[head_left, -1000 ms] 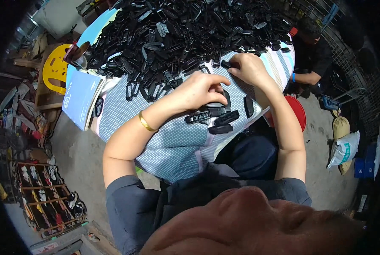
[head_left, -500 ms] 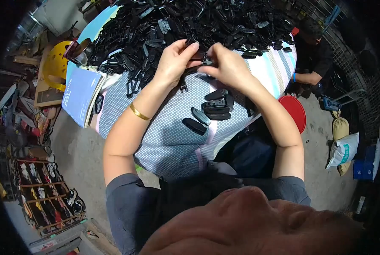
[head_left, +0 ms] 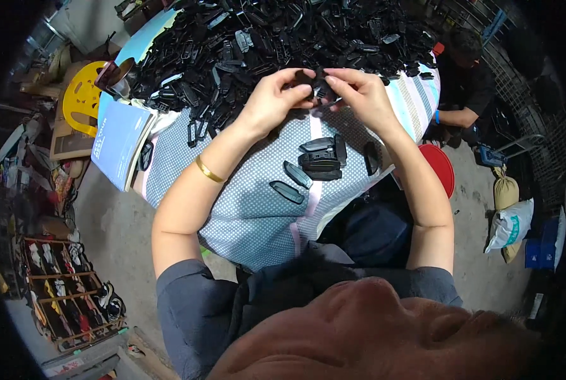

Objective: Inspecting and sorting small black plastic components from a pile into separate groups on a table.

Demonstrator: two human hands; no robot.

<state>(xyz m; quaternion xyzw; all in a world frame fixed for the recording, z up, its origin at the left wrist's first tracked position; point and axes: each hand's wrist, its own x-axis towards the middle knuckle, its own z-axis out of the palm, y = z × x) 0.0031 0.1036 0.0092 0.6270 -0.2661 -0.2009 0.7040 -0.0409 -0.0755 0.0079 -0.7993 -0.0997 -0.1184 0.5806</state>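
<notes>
My left hand (head_left: 273, 101) and my right hand (head_left: 366, 101) meet in front of the heap, fingers pinched around small black plastic parts (head_left: 320, 87). Whether these are two pieces or one joined piece cannot be made out. Beyond my fingers lies a large heap of black plastic casings (head_left: 283, 41). Nearer me, a small stack of casings (head_left: 321, 158) rests on the patterned cloth (head_left: 251, 196). Two oblong black shells (head_left: 287, 191) lie to its left, and another dark shell (head_left: 371, 158) sits to its right, below my right wrist.
A blue-covered book (head_left: 121, 142) lies at the table's left edge, beside sunglasses (head_left: 113, 75). A yellow stool (head_left: 83, 95) stands beyond it. Off to the right are a red round stool (head_left: 438, 170), another person (head_left: 466, 95) and sacks (head_left: 511, 225). A shoe rack (head_left: 67, 288) is lower left.
Both hands have shifted slightly right, and the fingers have moved further apart around the black parts. The dark shell below my right wrist now shows more fully.
</notes>
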